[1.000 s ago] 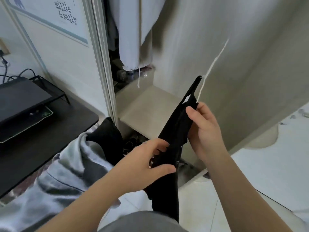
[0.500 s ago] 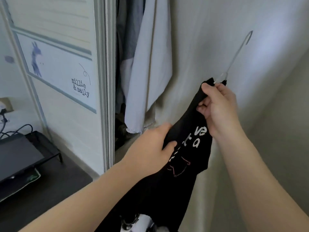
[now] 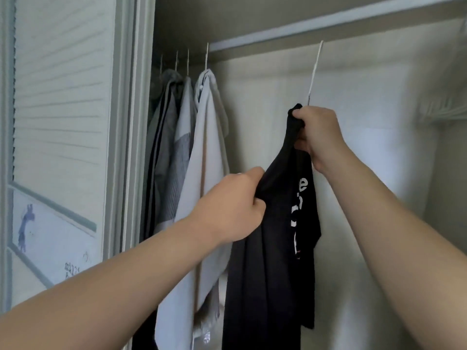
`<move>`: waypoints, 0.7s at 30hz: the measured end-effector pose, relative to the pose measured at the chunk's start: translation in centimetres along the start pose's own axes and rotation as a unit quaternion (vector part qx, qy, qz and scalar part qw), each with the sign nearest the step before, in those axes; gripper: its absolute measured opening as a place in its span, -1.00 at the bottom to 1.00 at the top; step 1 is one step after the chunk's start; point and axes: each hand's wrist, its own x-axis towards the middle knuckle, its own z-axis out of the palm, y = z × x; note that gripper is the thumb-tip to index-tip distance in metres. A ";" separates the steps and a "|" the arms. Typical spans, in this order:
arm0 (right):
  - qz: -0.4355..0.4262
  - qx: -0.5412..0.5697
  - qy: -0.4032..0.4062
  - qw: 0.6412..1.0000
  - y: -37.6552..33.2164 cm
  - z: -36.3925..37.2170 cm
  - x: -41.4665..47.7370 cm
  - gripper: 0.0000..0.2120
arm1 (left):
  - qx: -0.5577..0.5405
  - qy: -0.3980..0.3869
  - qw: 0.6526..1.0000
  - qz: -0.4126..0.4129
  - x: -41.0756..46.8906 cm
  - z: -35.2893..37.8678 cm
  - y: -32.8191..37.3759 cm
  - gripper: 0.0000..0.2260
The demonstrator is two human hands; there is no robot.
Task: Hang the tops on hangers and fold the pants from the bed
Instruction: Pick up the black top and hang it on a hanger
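Observation:
A black top (image 3: 275, 248) with white lettering hangs on a white hanger (image 3: 314, 72) inside the wardrobe. The hanger's hook reaches up to the closet rail (image 3: 328, 21); whether it rests on the rail is unclear. My right hand (image 3: 317, 132) grips the top's neck and the hanger just below the hook. My left hand (image 3: 231, 210) grips the top's left shoulder, lower and to the left. The hanger's body is hidden inside the fabric.
Several grey and white garments (image 3: 199, 173) hang on hangers at the rail's left end, close beside the black top. A louvred sliding door (image 3: 63, 122) stands on the left. Spare white hangers (image 3: 444, 109) hang at the far right.
Both hands have lifted the black top and its hanger upward, from low in front of the wardrobe to rail height. My view has tilted up from the floor to the rail.

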 end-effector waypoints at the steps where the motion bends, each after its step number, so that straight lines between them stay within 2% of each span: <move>1: -0.010 -0.010 0.004 1.000 -0.7 -0.1 1.5 -0.86 | 0.009 0.011 1.000 0.001 1.5 -0.6 0.2 -0.83; 6: -0.052 -0.040 0.009 0.998 -3.8 -0.7 8.4 -0.95 | 0.049 0.048 0.998 0.011 8.2 -2.7 1.5 -0.91; 11: -0.073 -0.059 0.017 0.995 -5.3 -1.3 14.0 -0.91 | 0.102 0.056 0.993 0.019 12.9 -3.5 2.2 -0.90; 16: -0.071 -0.087 0.005 0.994 -4.4 -1.4 17.7 -0.92 | 0.152 0.041 0.987 -0.005 15.7 -3.7 1.7 -0.90; 21: -0.048 -0.068 -0.013 0.996 -2.2 0.0 18.4 -0.92 | 0.172 0.023 0.984 -0.027 16.0 -3.3 -0.2 -0.87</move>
